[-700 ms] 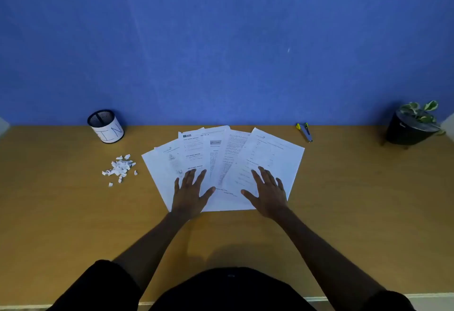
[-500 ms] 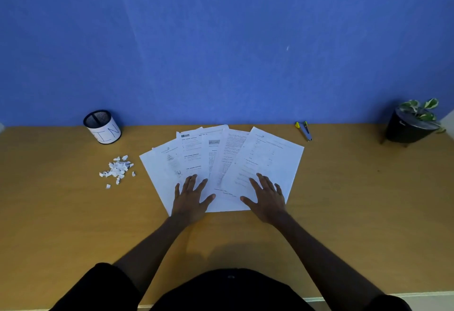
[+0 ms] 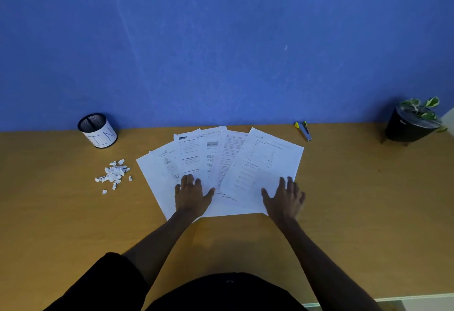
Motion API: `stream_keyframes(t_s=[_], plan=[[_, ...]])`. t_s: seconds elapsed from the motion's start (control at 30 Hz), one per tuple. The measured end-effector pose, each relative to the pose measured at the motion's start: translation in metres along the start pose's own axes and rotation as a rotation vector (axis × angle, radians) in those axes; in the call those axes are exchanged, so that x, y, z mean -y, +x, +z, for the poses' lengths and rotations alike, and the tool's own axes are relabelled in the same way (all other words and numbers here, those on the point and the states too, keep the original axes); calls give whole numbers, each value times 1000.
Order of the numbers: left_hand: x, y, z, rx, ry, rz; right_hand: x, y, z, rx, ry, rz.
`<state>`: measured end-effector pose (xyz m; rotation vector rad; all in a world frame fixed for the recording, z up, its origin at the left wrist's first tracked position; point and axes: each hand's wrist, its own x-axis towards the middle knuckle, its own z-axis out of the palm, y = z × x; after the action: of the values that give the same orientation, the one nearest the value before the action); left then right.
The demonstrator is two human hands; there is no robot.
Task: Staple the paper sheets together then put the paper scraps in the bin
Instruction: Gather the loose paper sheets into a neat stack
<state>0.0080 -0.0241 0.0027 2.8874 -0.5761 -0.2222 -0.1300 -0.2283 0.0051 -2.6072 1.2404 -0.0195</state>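
Note:
Several printed paper sheets (image 3: 260, 160) lie fanned out on the wooden desk (image 3: 356, 200). My left hand (image 3: 191, 196) rests flat on the lower left sheets with fingers straight. My right hand (image 3: 285, 198) lies flat over the lower right corner of the rightmost sheet, fingers spread. A small stapler (image 3: 304, 131) with yellow and green ends lies at the back of the desk, right of the sheets. A pile of white paper scraps (image 3: 113, 175) sits left of the sheets. The black mesh bin (image 3: 98, 130), wrapped in a white label, stands behind the scraps near the wall.
A black pot with a green and white plant (image 3: 412, 123) stands at the far right against the blue wall (image 3: 221, 40). The desk's front edge runs just under my body.
My right hand has slid to the right, from the middle of the rightmost sheet to its lower right corner. My left hand stays on the left sheets.

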Motion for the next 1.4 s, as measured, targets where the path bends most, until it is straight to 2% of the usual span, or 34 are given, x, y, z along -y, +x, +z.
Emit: stream_keyframes(t_s=[0.1, 0.23, 0.43, 0.57, 0.9, 1.4], plan=[[-10, 11, -7, 35, -26, -120, -10, 3, 1, 18, -21, 123], [-21, 17, -12, 84, -114, -233, -18, 3, 10, 41, -38, 150], [-34, 22, -11, 121, -134, -264, -19, 3, 15, 58, 39, 96], [-42, 29, -9, 188, -261, -292, -18, 7, 16, 79, 75, 49], [-54, 45, -10, 186, -581, -538, -15, 15, 18, 139, 133, -57], [-63, 48, -6, 241, -588, -546, 25, 24, 16, 200, 204, -132]])
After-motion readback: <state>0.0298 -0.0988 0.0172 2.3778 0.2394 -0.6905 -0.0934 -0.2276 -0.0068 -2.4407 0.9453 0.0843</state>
